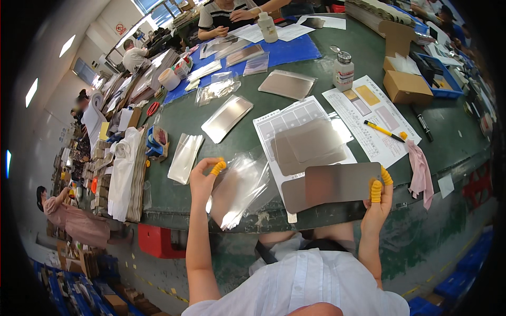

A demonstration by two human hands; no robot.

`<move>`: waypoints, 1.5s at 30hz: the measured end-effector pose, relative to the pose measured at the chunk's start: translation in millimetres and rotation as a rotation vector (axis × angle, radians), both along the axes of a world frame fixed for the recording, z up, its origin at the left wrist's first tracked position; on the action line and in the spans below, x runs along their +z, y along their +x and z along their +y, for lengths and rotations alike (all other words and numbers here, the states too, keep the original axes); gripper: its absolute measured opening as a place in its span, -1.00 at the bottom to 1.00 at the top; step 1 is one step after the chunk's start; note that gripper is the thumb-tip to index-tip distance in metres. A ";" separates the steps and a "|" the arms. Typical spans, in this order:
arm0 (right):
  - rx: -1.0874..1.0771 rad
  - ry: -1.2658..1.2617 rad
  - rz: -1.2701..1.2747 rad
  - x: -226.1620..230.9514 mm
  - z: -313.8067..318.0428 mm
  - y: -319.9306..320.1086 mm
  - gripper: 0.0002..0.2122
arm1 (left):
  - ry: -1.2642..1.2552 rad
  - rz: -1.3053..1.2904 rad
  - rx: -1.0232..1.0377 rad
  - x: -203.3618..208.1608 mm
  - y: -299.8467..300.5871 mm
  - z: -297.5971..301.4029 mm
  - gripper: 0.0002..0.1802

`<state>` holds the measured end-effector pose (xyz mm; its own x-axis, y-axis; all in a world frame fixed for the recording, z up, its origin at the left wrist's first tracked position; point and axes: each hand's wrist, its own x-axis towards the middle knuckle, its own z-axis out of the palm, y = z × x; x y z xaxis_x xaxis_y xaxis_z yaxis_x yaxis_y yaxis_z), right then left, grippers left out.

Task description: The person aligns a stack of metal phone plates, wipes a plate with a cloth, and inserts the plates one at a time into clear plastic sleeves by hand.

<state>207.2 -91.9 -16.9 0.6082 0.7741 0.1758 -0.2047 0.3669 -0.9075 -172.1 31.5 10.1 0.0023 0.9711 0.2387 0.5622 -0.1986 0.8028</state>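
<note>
Yellow finger cots cover fingertips on both my hands. My left hand (204, 178) pinches with thumb and finger at the upper left edge of a clear plastic bag (246, 181), which shines and wrinkles. With my right hand (377, 203) I grip the right end of a smooth grey metal plate (345, 181), slightly raised over the near table edge. Its left part overlaps another grey plate (295, 197). Beyond it, several thin grey plates (311, 145) lie on a printed sheet (263, 129).
Bagged plates (227, 118) and a folded plastic stack (185, 158) lie left on the green table (242, 89). A pump bottle (343, 71), yellow pen (383, 130), pink cloth (419, 171) and cardboard box (406, 87) stand or lie right. Another person (229, 18) works across the table.
</note>
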 end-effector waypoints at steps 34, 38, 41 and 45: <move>0.015 0.134 -0.238 6.8 5.3 -4.2 -0.66 | -0.845 -0.378 -0.763 87.2 103.1 -38.1 -0.71; 0.151 0.078 -0.292 22.1 7.5 -9.8 -0.61 | -0.860 -0.381 -0.716 76.5 108.4 -36.3 -0.69; 0.303 -0.039 -0.415 26.5 5.4 -11.9 -0.60 | -0.825 -0.303 -0.717 70.4 113.6 -35.0 -0.70; 0.201 0.014 -0.345 28.0 13.4 -14.8 -0.59 | -0.747 -0.194 -0.728 69.5 123.9 -32.0 -0.72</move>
<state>192.4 -78.5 11.2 0.3481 0.8680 0.3542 0.0419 0.3630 -0.9308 -48.2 -0.4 79.6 0.6681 0.6516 -0.3593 0.3553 0.1450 0.9235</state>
